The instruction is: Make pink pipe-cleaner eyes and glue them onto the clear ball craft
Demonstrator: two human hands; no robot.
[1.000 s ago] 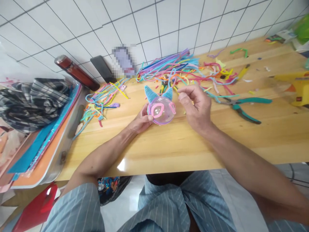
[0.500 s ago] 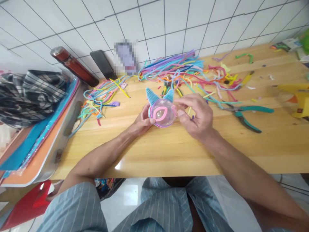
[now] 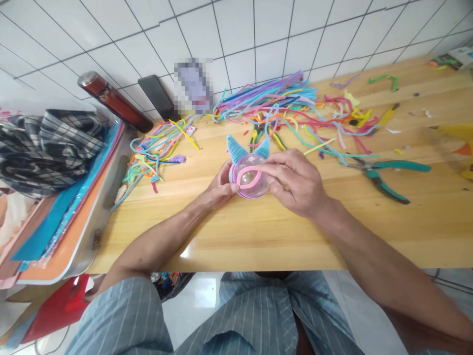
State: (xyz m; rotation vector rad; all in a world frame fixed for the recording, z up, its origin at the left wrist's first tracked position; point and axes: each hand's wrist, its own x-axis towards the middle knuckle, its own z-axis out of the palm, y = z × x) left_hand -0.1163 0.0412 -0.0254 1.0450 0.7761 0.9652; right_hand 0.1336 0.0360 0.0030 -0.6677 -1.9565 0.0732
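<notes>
A clear plastic ball with a purple rim, two blue pipe-cleaner ears and a pink pipe-cleaner loop on its face rests on the wooden table. My left hand grips its left side with curled fingers. My right hand is closed over its right side, with the fingers pressing on the pink loop. Behind the ball lies a big heap of coloured pipe cleaners.
Teal-handled pliers lie to the right of my right hand, and a yellow glue gun sits at the right edge. A smaller pipe-cleaner pile, a red-brown bottle, a dark phone, a plaid cloth and coloured sheets lie to the left.
My right hand came down from a raised pinch onto the ball's right side and now presses the pink loop. My left hand has kept its hold.
</notes>
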